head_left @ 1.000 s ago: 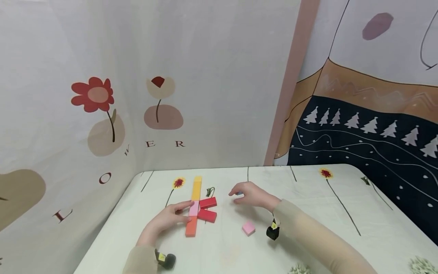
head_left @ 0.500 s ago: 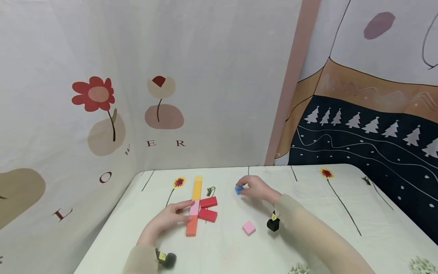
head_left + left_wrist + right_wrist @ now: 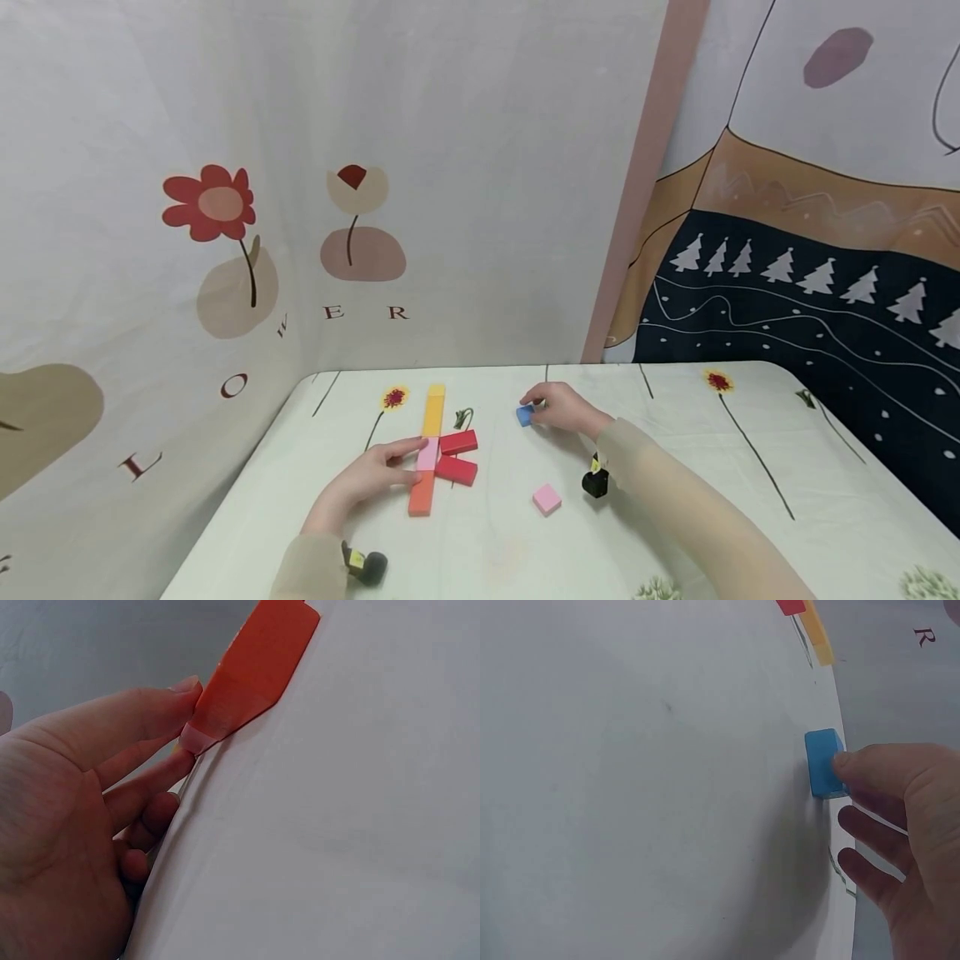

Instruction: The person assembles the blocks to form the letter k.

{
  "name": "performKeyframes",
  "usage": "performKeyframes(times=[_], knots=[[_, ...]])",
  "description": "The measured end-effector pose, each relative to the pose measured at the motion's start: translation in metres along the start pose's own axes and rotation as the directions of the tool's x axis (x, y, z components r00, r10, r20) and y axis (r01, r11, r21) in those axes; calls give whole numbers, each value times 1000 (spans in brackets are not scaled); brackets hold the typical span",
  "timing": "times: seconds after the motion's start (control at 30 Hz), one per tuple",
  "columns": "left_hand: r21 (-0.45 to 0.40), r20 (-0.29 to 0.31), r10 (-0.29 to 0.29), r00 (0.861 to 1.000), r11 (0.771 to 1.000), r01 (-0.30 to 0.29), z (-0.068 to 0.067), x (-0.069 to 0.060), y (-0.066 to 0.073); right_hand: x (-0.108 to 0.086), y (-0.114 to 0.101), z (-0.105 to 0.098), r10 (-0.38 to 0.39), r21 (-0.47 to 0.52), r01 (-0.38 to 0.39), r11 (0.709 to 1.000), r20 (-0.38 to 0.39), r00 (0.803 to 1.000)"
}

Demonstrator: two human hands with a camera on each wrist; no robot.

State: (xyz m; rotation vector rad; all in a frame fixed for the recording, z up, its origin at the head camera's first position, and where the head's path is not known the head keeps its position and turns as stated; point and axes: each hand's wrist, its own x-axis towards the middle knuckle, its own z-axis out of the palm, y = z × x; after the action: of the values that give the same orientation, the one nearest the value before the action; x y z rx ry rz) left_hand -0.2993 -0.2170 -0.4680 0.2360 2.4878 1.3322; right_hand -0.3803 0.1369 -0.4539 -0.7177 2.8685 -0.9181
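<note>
My left hand (image 3: 372,477) holds a pink block (image 3: 427,455) between thumb and fingers. That block lies in a line between a yellow block (image 3: 433,415) and an orange block (image 3: 421,493). In the left wrist view, the orange block (image 3: 259,664) hides most of the pink one. Two red blocks (image 3: 458,442) stick out to the right from the pink block. Farther right, my right hand (image 3: 564,410) pinches a small blue block (image 3: 524,415) at the tabletop. Its thumb lies on the near face of the blue block (image 3: 825,763) in the right wrist view.
A loose pink block (image 3: 547,500) lies on the table between the two forearms. Flower prints mark the pale tablecloth (image 3: 487,542). Printed curtains (image 3: 480,208) hang behind the table's far edge. A black wrist camera (image 3: 596,482) hangs under the right wrist.
My right hand has shifted slightly right and turned, and the blue block in its fingers shows more clearly. The left hand and the joined blocks have stayed in place.
</note>
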Motion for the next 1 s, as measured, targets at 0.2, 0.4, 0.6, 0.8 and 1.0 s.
performKeyframes(times=[0.2,0.4,0.6,0.8,1.0], knots=[[-3,1,-2,1000,1000,2,0,0,0,1,2,2,-19,11,19,1000,14,1000],[-4,-1,1,1000,1000,-1,0,1,-1,1,4,4,-20,15,20,1000,17,1000],[-7,2,-4,1000,1000,4,0,1,-2,1,5,6,-30,12,30,999,15,999],[-8,-1,-17,1000,1000,17,0,2,-2,-1,4,5,-47,9,47,999,19,999],[-2,-1,-12,1000,1000,12,0,2,-2,-3,1,6,-54,26,53,998,28,998]])
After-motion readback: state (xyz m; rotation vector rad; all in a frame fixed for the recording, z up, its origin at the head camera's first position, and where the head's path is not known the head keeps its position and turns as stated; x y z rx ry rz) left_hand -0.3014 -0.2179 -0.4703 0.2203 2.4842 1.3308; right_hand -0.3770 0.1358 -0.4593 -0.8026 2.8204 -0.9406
